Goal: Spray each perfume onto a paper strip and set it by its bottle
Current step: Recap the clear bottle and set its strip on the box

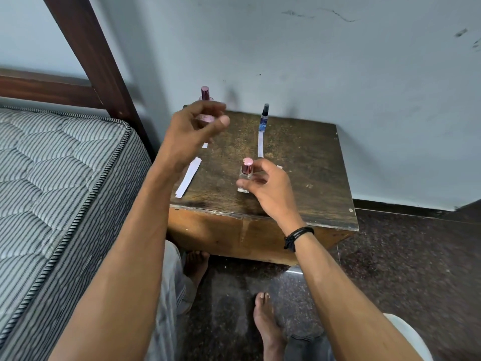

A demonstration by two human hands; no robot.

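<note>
Our right hand pinched the near bottle, upright on the tabletop; our left hand hung loosely curled and empty (blurred) before the far bottle. A careless sweep could topple that one or scatter the strip.

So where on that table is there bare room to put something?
The dark wooden table is bare on its right, between the blue spray bottle with its white paper strip and the edge. Left and middle are crowded: far pink-capped bottle, near pink-capped bottle in the right hand, left hand, loose strip.
</note>
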